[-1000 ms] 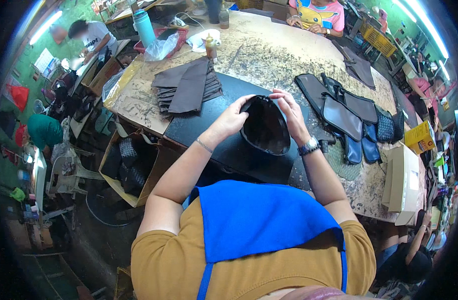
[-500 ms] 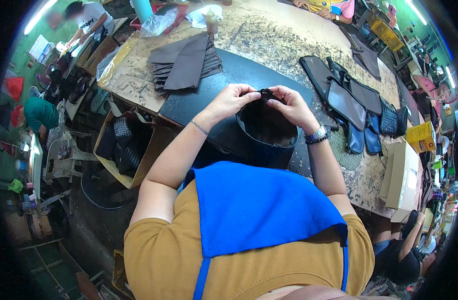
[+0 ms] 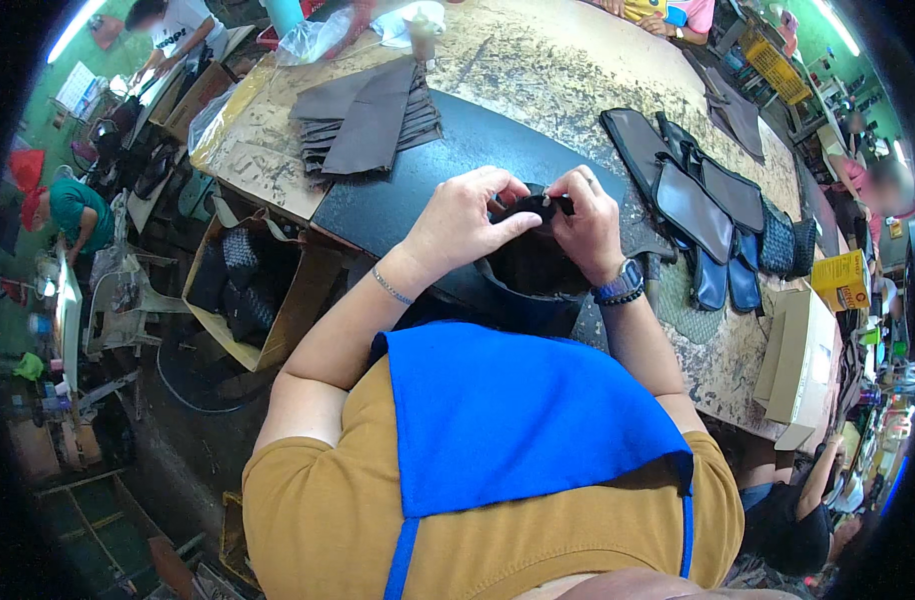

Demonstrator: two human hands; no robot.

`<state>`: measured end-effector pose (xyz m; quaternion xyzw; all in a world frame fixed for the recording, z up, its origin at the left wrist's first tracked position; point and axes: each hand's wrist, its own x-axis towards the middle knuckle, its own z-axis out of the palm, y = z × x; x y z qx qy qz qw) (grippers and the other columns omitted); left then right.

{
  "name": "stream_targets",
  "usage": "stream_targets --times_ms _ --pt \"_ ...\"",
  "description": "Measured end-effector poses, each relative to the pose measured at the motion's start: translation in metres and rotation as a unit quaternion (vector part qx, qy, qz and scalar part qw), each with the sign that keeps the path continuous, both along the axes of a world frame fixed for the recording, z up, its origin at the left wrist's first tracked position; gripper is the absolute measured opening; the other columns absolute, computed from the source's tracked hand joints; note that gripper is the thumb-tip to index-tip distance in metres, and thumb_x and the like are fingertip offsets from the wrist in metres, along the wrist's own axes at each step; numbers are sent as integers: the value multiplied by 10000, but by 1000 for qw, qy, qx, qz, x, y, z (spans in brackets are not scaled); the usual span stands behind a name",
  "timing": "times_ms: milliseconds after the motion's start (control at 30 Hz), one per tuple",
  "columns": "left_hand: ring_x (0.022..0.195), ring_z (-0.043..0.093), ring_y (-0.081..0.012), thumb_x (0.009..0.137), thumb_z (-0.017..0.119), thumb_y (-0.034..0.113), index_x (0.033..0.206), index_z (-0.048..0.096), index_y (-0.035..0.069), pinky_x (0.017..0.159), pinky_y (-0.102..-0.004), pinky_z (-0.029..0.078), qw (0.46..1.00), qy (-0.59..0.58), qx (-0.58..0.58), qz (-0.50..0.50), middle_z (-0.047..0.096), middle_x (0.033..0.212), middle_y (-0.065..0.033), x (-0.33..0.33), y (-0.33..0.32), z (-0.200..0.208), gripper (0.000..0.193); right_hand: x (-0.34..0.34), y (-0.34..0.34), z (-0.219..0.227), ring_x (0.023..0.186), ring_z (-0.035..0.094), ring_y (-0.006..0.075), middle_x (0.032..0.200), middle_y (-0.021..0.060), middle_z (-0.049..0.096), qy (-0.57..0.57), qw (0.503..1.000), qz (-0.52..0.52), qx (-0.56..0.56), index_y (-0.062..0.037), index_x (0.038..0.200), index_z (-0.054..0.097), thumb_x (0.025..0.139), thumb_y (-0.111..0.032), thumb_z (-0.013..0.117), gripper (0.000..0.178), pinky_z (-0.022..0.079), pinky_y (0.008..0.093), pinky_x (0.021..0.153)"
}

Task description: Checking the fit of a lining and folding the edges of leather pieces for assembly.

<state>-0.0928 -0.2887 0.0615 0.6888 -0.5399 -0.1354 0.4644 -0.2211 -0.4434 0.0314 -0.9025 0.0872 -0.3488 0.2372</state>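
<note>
Filling the upper middle of the view, the worn surface (image 3: 518, 50) carries a dark mat (image 3: 478, 140). To the right lies a cluster of dark-bordered pieces (image 3: 693, 205), which look further along, their edges already trimmed; at the mat's upper left, a fanned stack of brown panels (image 3: 368, 115) seems flat and unworked. Over the mat's near side, close to the person, is a black open-mouthed piece (image 3: 533, 270), its wall already rounded. The left hand (image 3: 468, 215) and right hand (image 3: 590, 225) meet at its far rim, fingers bent and nearly closed, both pinching the bunched black edge (image 3: 544, 206). That small spot appears unfinished; whether it is fastened cannot be told, since fingers cover it and shadow fills the inside.
</note>
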Motion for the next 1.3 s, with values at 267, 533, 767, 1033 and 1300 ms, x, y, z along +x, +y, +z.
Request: stream_targets --times_ms 267,533,767,1033,1300 --pt "709 642 -195 757 782 204 853 636 38 649 -319 527 989 -128 37 67 627 827 -104 3 6 -5 240 -2 7 18 779 629 312 831 95 584 68 989 127 23 -68 879 575 729 15 648 186 520 378 659" --pt "1007 623 -244 778 707 225 1052 633 58 1030 -364 386 981 81 -148 -98 653 1040 -77 27 5 8 330 -6 3 27 801 648 249 879 86 627 -123 983 137 -22 -60 844 601 749 61 675 172 533 339 671" --pt "844 634 -256 764 762 145 992 682 90 808 -356 476 979 -100 -130 -125 653 858 -78 30 15 33 248 -7 4 82 881 643 249 986 84 655 -164 966 181 -82 -84 900 667 697 79 668 261 522 358 792" --pt "705 639 -226 776 751 136 895 689 96 657 -325 509 935 -282 -209 44 651 789 -53 19 13 43 140 -19 13 106 818 596 204 900 90 604 -46 986 135 83 -60 1036 685 747 -133 758 307 484 291 711" --pt "706 634 -203 747 766 141 903 692 123 659 -327 500 908 -346 -221 84 650 793 -17 18 16 23 174 -20 13 71 766 641 83 858 29 667 -66 905 156 389 -16 963 662 841 -72 734 154 527 212 680"
